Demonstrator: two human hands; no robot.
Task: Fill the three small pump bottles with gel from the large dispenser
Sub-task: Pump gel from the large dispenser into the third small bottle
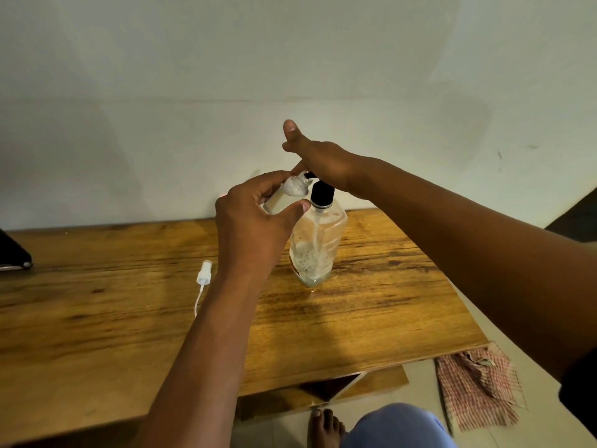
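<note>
Left hand [255, 221] gripping tilted small bottle [284, 195], its mouth at black nozzle, right hand [319, 163] pressing large dispenser [315, 240] pump, thumb raised toward 12 o'clock, loose white pump [203, 275] at 9 o'clock on surface [97, 318]

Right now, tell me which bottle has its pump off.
The small bottle gripped tilted in the left hand: its white pump lies on the table. The large dispenser keeps its black pump under the right hand.

The large dispenser [318, 244], clear with a black pump top, stands upright at the far middle of the bench [97, 318], gel low inside. A small bottle [286, 194], open-mouthed, tilts at its spout. A white pump cap [203, 276] lies left.
</note>
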